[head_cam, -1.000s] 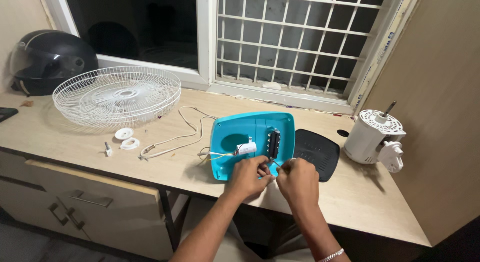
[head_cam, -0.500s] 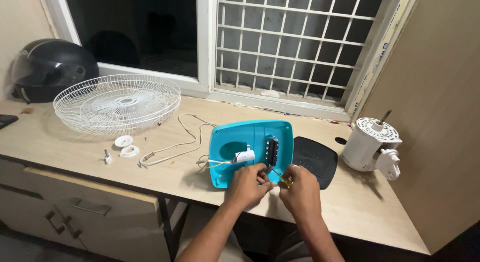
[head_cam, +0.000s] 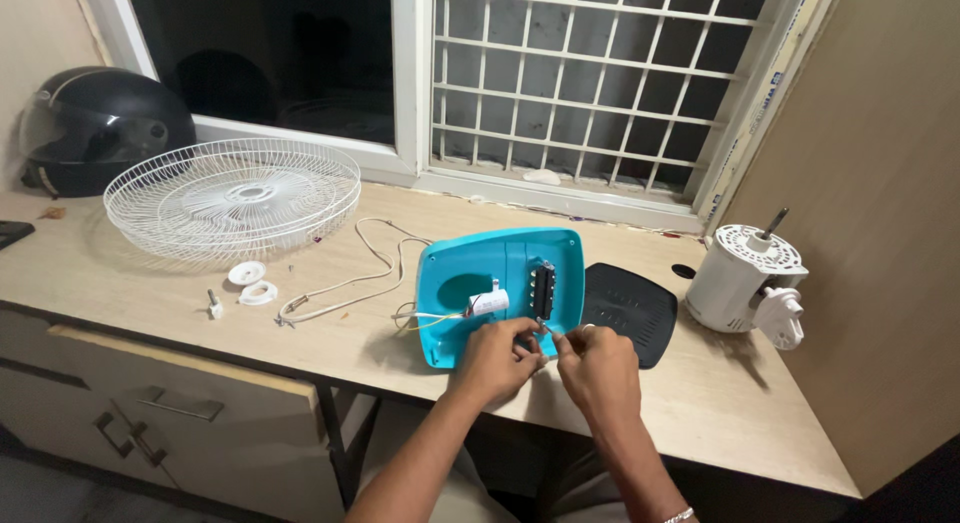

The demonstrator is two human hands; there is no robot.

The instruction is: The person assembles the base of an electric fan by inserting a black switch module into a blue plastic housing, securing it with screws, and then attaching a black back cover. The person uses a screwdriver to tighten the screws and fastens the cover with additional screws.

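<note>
Two bare hands meet just below the middle of the frame, at the near edge of a turquoise plastic fan base shell (head_cam: 480,273) that lies open side up on the pale wooden desk (head_cam: 150,313). The left hand (head_cam: 495,358) has its fingers curled in over the shell's lower rim, and the right hand (head_cam: 598,368) pinches a thin tool or wire end toward the black switch block (head_cam: 545,288) inside the shell; what exactly either one grips is too small to tell. A small white cylindrical capacitor (head_cam: 490,302) sits just left of the switch block, with yellow and white wires running out to the left. A white power cord (head_cam: 360,273) loops across the desk from the shell's left side. Just right of the shell lies a black plastic cover plate (head_cam: 635,303), and farther right stands a white fan motor (head_cam: 745,273). At upper left rest a white wire fan guard (head_cam: 232,195) and a black helmet (head_cam: 95,123).
</note>
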